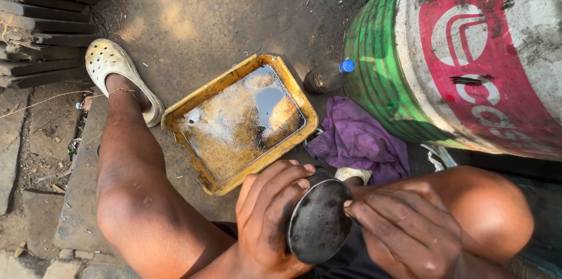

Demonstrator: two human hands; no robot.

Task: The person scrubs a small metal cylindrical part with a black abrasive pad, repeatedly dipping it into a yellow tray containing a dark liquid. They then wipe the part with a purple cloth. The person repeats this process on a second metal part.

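Dirt ground (222,9) lies under you; your left hand (266,220) and right hand (404,232) both wrap closed fingers around the greasy round metal part (319,220) beside the yellow oil tray (240,121).

A tray (240,121) lies on the ground, far from the hands. A bottle (328,75) and cloth (358,138) lie right of it, against a drum (468,56).

Yellow tray (175,116), purple cloth (357,138), green, white and red drum (468,50)
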